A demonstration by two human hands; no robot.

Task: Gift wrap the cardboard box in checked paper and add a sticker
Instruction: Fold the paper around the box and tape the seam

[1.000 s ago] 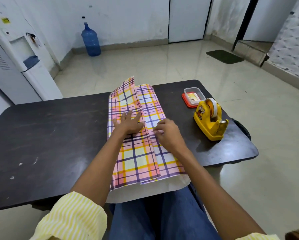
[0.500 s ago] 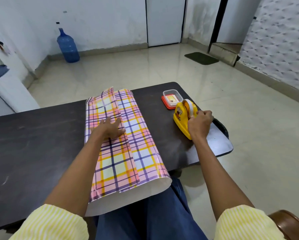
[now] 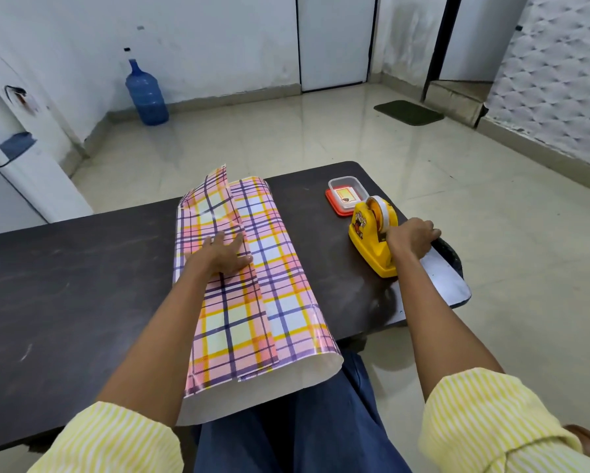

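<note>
Nearest the camera, the open end of the checked paper [image 3: 252,302] is overhanging the table [image 3: 64,285] edge above the lap, showing its white underside.

The paper is lying as a long tube, both side flaps folded over and overlapping along the top. The cardboard box is not showing anywhere; judging by the raised shape, it is sitting inside the tube, fully covered.

The left hand [image 3: 223,256] is pressing flat on the overlap seam, fingers straight and spread, holding the upper flap down.

The right hand [image 3: 411,237] is reaching out to the tape dispenser [image 3: 372,240], fingers curled round its right side. Whether it is pinching a tape end cannot be made out.

Progress, as a judgement: the long wrap is formed but no tape is showing on the seam. Taping it, folding and closing both ends, and adding the sticker are all remaining.

Just beyond the dispenser, a clear container [image 3: 346,192] is sitting on a red lid, holding a yellow card, possibly the sticker.

Writing: a cartoon print is showing on the dispenser's side, but no lettering is reading clearly there or on the card.

Farther off, a blue water bottle [image 3: 146,93] is standing against the wall.
</note>
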